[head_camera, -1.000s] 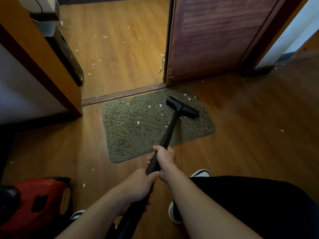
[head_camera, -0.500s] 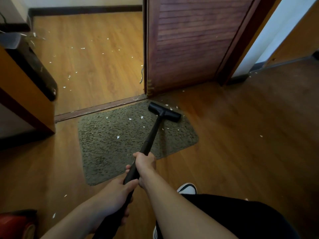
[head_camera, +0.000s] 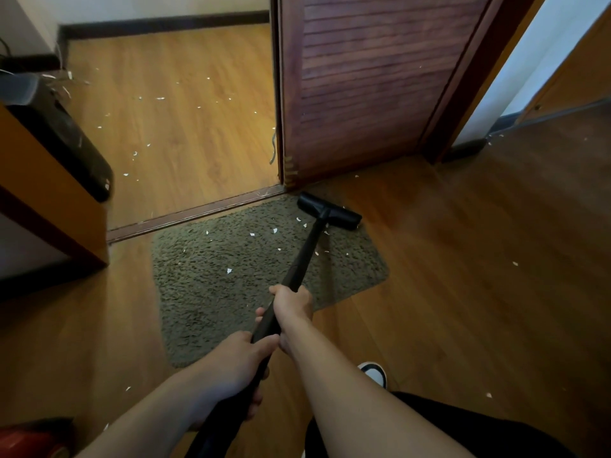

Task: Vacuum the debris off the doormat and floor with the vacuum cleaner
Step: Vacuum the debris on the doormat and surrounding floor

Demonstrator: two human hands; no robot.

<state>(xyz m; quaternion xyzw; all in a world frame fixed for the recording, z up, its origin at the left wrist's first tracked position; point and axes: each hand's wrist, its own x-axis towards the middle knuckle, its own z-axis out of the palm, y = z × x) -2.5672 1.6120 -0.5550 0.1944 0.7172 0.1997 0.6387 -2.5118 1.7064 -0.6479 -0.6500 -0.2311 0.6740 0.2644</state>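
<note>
Both my hands grip the black vacuum wand (head_camera: 302, 256). My right hand (head_camera: 292, 309) is further down the tube, my left hand (head_camera: 236, 368) closer to me. The black floor nozzle (head_camera: 329, 211) rests on the far right corner of the olive-green doormat (head_camera: 215, 292), close to the door's bottom edge. Several white scraps of debris (head_camera: 228, 270) lie scattered on the mat, and more debris dots the wooden floor (head_camera: 185, 127) beyond the threshold. The red vacuum body (head_camera: 29, 439) shows at the bottom left corner.
A dark wooden louvred door (head_camera: 363, 87) stands open behind the nozzle. A wooden cabinet (head_camera: 43, 193) with a black object (head_camera: 66, 140) on it juts in at left. A threshold strip (head_camera: 198, 211) crosses the doorway. My white shoe (head_camera: 375, 373) is near the mat.
The nozzle has slid further away across the mat toward its far right corner by the door. The view has shifted right, leaving less of the red vacuum body in sight.
</note>
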